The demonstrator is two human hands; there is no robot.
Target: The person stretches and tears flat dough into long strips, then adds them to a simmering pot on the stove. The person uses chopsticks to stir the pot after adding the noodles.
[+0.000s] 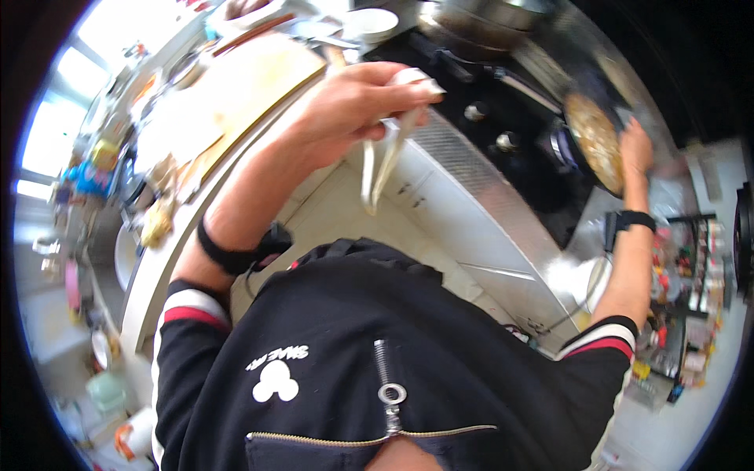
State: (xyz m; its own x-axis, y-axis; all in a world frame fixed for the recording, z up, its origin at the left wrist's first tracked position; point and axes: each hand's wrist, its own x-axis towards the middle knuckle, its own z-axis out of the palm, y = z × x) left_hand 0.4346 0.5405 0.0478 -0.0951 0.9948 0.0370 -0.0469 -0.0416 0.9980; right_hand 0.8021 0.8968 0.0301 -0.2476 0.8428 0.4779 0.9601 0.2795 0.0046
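Note:
My left hand (377, 97) is raised over the gap between the counter and the stove. Its fingers pinch a pale, whitish item, from which long limp strips (386, 165) hang; blur hides exactly what it is. My right hand (637, 147) is at the outer rim of a dark frying pan on the stove, its fingers pointing up and inward; whether they grip anything cannot be told. Yellowish-brown food with paler pieces (594, 138) fills much of the pan, whose handle (527, 91) points toward the upper left.
A wooden cutting board (253, 88) lies on the left counter, with chopsticks (253, 34) at its far edge. A white bowl (372, 23) and a large metal pot (477, 26) stand farther back. The black stovetop (530, 182) has burners; a rack of condiments (683, 294) is at right.

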